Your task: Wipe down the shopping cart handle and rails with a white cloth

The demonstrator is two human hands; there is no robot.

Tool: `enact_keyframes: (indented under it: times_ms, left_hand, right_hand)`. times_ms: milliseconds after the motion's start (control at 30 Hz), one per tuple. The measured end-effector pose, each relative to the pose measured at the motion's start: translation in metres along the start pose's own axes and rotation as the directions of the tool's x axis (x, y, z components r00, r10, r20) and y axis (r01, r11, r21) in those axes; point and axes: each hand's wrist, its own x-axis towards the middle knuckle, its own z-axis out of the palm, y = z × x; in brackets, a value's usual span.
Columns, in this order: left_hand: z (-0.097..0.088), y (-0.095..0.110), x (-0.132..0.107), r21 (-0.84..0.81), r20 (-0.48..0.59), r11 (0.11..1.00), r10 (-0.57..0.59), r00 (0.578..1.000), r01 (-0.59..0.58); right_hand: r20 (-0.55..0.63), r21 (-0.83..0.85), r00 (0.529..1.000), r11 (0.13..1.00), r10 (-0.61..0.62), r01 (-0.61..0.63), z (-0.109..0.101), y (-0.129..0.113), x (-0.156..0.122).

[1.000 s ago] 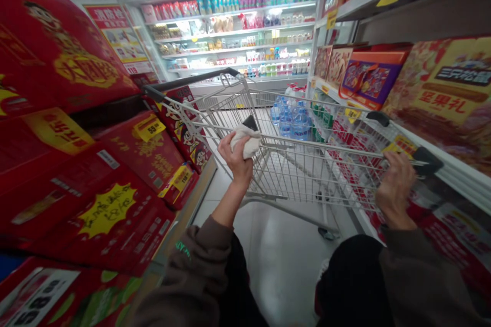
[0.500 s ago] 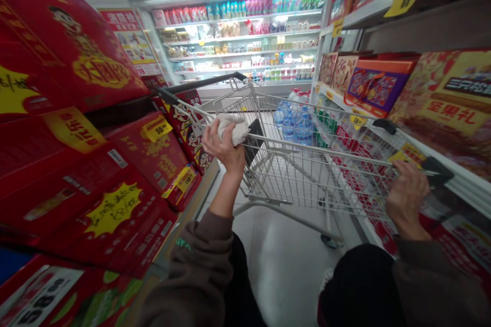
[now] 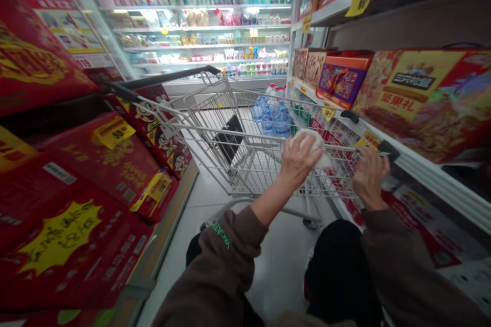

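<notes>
Cloth [image 3: 324,159] in outstretched left grip [image 3: 297,161]

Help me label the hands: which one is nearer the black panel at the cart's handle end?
Left. The left hand, with a white cloth on the near rail, is right of the black panel; the right hand is farther right, beside the black corner piece.

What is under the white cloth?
The shopping cart's near top rail passes under the white cloth, visible on both sides; the part beneath the cloth and left hand is covered.
</notes>
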Motion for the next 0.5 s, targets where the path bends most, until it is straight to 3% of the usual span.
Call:
enact_keyframes:
  times_ms: [67,167,233,300,400,500]
  left_hand:
    - [-0.017,-0.024,-0.006,0.021,0.0,0.998,-0.067,0.998,0.067]
    - [-0.058,-0.075,-0.024,0.107,-0.035,0.952,-0.284,0.958,0.287]
    - [-0.087,-0.103,-0.041,0.137,-0.097,0.882,-0.441,0.892,0.451]
    - [-0.109,-0.118,-0.062,0.118,-0.159,0.813,-0.551,0.819,0.57]
    - [-0.118,-0.109,-0.104,0.021,-0.147,0.757,-0.644,0.751,0.654]
    - [-0.103,-0.076,-0.15,-0.145,-0.045,0.652,-0.756,0.654,0.744]
  right_hand:
    - [0.042,-0.02,0.998,0.999,-0.039,0.04,-0.006,0.003,0.002]
    - [0.046,-0.016,0.998,0.998,-0.053,0.053,-0.007,0.005,0.003]
    - [0.023,-0.013,0.999,1.0,-0.025,0.025,-0.003,0.002,0.001]
    - [-0.009,-0.014,1.0,1.0,0.028,-0.028,0.003,-0.005,-0.001]
    - [-0.035,-0.006,0.997,0.998,0.069,-0.069,0.007,-0.026,-0.002]
    - [-0.025,0.041,1.0,0.999,-0.014,0.015,-0.002,-0.061,0.006]
